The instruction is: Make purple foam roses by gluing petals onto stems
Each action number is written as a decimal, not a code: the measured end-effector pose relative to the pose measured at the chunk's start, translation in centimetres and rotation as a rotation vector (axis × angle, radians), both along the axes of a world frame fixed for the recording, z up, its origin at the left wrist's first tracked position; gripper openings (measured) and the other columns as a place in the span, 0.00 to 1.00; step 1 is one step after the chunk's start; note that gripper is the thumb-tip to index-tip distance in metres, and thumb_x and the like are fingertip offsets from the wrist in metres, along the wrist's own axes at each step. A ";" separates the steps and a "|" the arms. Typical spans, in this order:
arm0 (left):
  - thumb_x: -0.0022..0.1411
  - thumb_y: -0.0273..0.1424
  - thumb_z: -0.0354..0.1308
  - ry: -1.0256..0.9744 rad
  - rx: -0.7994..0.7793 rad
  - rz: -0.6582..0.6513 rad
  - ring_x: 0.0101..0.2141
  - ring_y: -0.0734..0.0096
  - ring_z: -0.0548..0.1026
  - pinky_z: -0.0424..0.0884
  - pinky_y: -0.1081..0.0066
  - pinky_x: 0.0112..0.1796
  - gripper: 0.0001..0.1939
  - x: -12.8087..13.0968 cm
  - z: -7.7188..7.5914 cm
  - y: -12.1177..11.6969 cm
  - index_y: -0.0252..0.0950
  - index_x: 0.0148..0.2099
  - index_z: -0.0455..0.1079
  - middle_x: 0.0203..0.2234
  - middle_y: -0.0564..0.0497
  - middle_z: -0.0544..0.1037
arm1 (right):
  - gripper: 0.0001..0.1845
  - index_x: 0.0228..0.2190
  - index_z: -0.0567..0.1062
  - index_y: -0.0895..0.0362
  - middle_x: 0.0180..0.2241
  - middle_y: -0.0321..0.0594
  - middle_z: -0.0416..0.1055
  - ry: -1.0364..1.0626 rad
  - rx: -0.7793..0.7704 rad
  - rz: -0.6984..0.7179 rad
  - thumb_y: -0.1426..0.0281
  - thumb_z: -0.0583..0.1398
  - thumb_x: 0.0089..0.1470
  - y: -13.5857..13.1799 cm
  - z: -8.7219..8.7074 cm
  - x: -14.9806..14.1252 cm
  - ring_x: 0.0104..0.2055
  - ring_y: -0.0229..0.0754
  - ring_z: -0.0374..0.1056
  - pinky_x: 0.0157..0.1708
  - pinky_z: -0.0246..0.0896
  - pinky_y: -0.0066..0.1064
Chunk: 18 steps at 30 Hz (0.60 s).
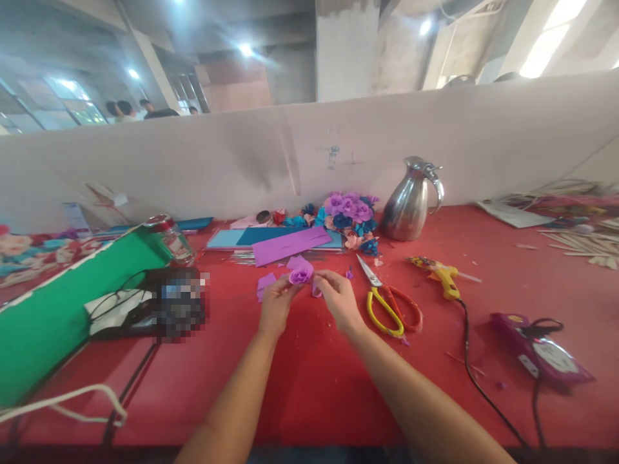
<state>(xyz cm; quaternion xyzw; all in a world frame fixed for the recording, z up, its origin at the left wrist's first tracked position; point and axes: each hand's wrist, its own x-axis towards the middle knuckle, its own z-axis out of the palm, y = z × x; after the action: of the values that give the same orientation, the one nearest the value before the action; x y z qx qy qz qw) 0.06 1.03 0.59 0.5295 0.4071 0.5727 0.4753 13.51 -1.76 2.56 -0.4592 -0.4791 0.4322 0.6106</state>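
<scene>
My left hand [276, 305] pinches a purple paper flower [300, 275] with ruffled layers, held up above the red table. Close to its right side, my right hand [337, 299] has thumb and fingers closed on a small purple paper piece [316, 288]; whether that piece joins the flower I cannot tell. Cut purple paper pieces [265, 285] lie just behind my left hand. Farther back, a purple paper sheet [291, 245] rests on blue sheets [225, 238]. Scissors [387, 303] with one yellow and one red handle lie right of my right hand, blades slightly apart.
A bunch of paper flowers [349, 209] lies behind, beside a steel jug [407, 200]. To the right are a yellow glue gun [447, 280] with its cord and a purple packet [541, 348]. A glass jar [171, 241] and green board [97, 299] stand left.
</scene>
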 end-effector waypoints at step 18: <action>0.50 0.34 0.66 0.112 0.023 -0.021 0.42 0.59 0.76 0.65 0.60 0.50 0.13 -0.2 -0.2 0.3 0.39 0.39 0.80 0.36 0.48 0.82 | 0.09 0.21 0.74 0.56 0.17 0.32 0.67 0.188 -0.059 0.026 0.63 0.60 0.42 0.2 1.3 0.6 0.22 0.34 0.60 0.24 0.56 0.26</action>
<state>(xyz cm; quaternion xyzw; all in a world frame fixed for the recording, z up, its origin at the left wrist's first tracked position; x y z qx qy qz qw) -0.13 1.29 0.36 0.5705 0.4210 0.5416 0.4516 14.12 -1.59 3.87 -0.4282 -0.4125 0.4952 0.6335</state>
